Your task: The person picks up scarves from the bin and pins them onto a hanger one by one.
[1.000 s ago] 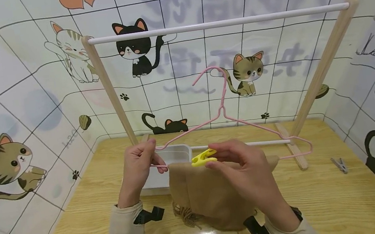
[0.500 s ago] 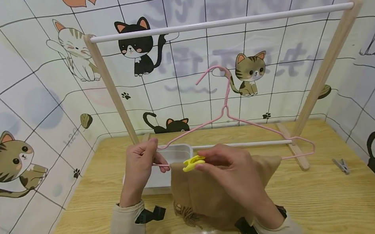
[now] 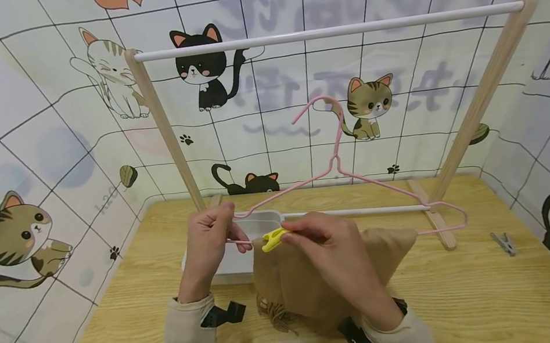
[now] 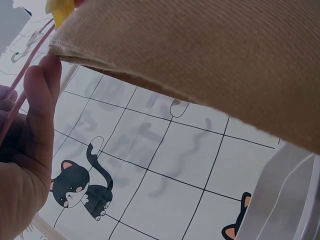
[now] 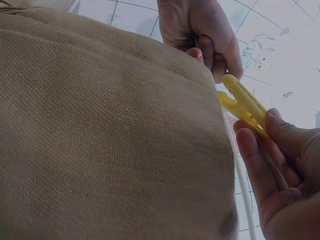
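My left hand (image 3: 209,248) grips the left end of a pink clothes hanger (image 3: 302,180), whose hook points up. A brown scarf (image 3: 298,279) with a fringe drapes over the hanger's lower bar. Between thumb and fingers, my right hand (image 3: 337,256) pinches a yellow clothespin (image 3: 274,238) by its handles. In the right wrist view the clothespin's (image 5: 245,107) jaws are at the scarf's upper corner; whether they have closed on the cloth I cannot tell. The left wrist view has the scarf's edge (image 4: 165,80) running past my left fingertips.
A white plastic bin (image 3: 233,271) stands behind my left hand. Behind the hanger rises a rack with wooden legs (image 3: 166,134) and a white top rail (image 3: 329,32). A grey clothespin (image 3: 504,243) lies on the wooden table (image 3: 472,296) at the right.
My right hand has moved left along the scarf with the yellow clothespin, bringing it to the upper left corner near my left hand. The left hand keeps its grip on the hanger.
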`<state>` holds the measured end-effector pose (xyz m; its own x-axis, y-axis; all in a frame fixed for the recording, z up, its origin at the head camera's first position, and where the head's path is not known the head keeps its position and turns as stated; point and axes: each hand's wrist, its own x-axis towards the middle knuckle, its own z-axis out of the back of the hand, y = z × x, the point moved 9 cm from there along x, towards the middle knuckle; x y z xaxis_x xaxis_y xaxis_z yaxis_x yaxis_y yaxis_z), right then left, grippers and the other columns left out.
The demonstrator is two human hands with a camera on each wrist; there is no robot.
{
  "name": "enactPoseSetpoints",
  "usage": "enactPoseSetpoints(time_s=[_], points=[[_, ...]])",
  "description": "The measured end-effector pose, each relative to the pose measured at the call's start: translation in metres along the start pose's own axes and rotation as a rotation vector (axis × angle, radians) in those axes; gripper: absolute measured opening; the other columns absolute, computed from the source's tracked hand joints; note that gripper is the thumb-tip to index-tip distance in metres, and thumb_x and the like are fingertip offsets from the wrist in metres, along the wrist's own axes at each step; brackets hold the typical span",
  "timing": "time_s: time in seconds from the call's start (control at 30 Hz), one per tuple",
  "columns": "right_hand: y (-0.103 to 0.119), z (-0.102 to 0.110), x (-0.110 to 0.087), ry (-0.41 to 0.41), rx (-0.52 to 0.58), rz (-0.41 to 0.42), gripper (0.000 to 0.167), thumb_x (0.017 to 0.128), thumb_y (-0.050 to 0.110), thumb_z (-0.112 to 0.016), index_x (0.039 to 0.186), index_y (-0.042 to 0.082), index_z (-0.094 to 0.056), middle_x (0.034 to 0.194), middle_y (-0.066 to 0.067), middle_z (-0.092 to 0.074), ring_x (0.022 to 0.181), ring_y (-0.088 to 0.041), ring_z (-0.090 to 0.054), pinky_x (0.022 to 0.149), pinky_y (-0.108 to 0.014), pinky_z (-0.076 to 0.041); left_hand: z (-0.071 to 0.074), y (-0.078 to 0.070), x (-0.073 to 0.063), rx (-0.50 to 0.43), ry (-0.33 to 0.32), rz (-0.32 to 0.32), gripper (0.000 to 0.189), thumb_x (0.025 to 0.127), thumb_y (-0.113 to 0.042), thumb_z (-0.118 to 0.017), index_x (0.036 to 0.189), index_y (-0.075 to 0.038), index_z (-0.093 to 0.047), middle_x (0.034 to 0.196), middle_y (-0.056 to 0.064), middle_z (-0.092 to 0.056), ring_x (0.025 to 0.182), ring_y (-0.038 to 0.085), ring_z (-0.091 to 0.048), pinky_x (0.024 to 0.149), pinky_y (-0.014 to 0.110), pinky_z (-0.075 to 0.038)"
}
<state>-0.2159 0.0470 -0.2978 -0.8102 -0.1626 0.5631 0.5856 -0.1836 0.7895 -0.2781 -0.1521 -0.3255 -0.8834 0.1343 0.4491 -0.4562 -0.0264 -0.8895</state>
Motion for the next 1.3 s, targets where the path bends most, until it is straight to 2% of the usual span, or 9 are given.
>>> enactPoseSetpoints(time_s=[0.4, 0.6, 0.8, 1.0, 1.3], points=[[0.0, -0.009, 0.003, 0.013, -0.118, 0.077, 0.016, 0.086, 0.002, -0.079, 0.102, 0.007, -0.079, 0.097, -0.002, -0.078, 0.078, -0.008, -0.07, 0.068, -0.024, -0.06, -0.002, -0.001, -0.001, 0.007, 0.003, 0.0, 0.052, 0.109, -0.024, -0.049, 0.065, 0.002, -0.057, 0.055, 0.011, -0.067, 0.046, 0.02, -0.065, 0.051, 0.037, -0.059], [0.004, -0.013, 0.005, 0.027, -0.148, 0.094, 0.014, 0.087, 0.004, -0.078, 0.101, 0.007, -0.079, 0.099, -0.001, -0.078, 0.083, -0.007, -0.072, 0.073, -0.022, -0.06, -0.001, 0.0, 0.0, 0.01, -0.006, -0.002, 0.051, 0.109, -0.022, -0.048, 0.064, 0.002, -0.056, 0.055, 0.012, -0.066, 0.045, 0.021, -0.065, 0.052, 0.038, -0.059], [0.008, -0.017, 0.007, 0.042, -0.213, 0.117, 0.015, 0.088, 0.004, -0.078, 0.103, 0.006, -0.08, 0.095, 0.0, -0.077, 0.077, -0.005, -0.068, 0.068, -0.021, -0.058, -0.002, 0.001, 0.0, -0.003, -0.005, -0.009, 0.052, 0.109, -0.025, -0.05, 0.065, 0.002, -0.059, 0.055, 0.012, -0.066, 0.046, 0.022, -0.065, 0.052, 0.038, -0.059], [0.008, -0.02, 0.006, 0.045, -0.287, 0.112, 0.019, 0.089, 0.009, -0.078, 0.108, 0.007, -0.079, 0.098, -0.001, -0.076, 0.079, -0.005, -0.067, 0.069, -0.02, -0.058, -0.002, 0.003, 0.0, -0.017, -0.009, 0.005, 0.052, 0.109, -0.023, -0.05, 0.065, 0.003, -0.059, 0.054, 0.011, -0.066, 0.046, 0.021, -0.065, 0.051, 0.037, -0.058], [0.002, -0.021, 0.006, 0.051, -0.269, 0.073, 0.032, 0.089, 0.012, -0.079, 0.12, 0.007, -0.075, 0.103, -0.002, -0.076, 0.087, -0.008, -0.073, 0.075, -0.02, -0.059, -0.001, 0.008, 0.001, -0.025, -0.014, 0.025, 0.05, 0.109, -0.022, -0.049, 0.068, 0.005, -0.059, 0.055, 0.007, -0.067, 0.047, 0.018, -0.065, 0.051, 0.035, -0.058]])
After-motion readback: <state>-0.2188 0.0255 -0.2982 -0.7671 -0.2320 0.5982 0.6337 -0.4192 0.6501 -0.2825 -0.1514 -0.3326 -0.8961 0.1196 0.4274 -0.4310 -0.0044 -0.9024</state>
